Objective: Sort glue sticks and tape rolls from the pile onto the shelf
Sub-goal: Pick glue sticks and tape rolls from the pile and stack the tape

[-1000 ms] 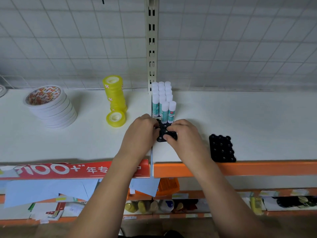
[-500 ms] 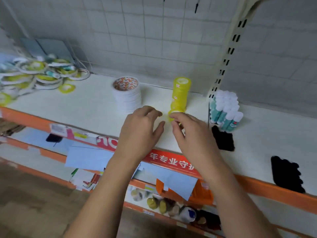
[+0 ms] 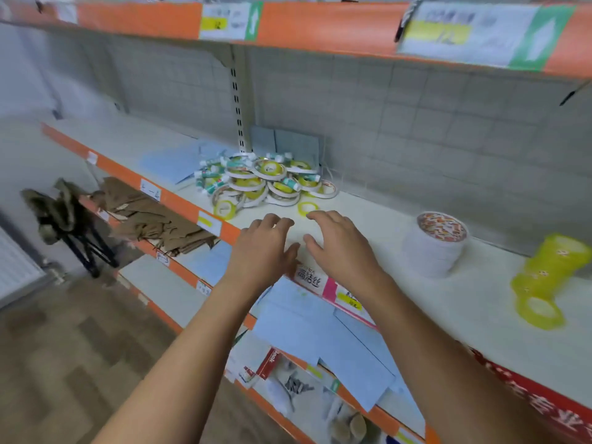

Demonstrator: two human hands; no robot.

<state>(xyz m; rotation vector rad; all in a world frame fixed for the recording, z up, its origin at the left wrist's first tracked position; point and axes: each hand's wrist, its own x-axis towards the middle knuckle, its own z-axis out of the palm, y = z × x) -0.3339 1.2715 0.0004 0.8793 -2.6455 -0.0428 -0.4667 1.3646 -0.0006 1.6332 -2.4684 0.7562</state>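
- White metal shelf with an orange front edge (image 3: 384,225) carries everything.
- Jumbled pile of white and yellow tape rolls and green-labelled glue sticks (image 3: 262,177) lies at its back, against the grid wall.
- Left hand (image 3: 262,248) and right hand (image 3: 342,248) hover near the pile, fingers (image 3: 275,221) released, empty.
- Stack of white tape rolls (image 3: 435,248) and stack of clear yellow tape rolls (image 3: 551,267) stand further right.

Layout of the shelf (image 3: 378,219) about the two hands.
The left hand (image 3: 262,251) and right hand (image 3: 342,248) are held side by side over the front edge. The pile (image 3: 262,181) is found beyond the fingertips, towards the left; a loose roll (image 3: 308,207) lies just past the right hand. A stack of wide rolls (image 3: 435,245) and, farther on, a tall stack of rolls (image 3: 551,267) are set to its right.
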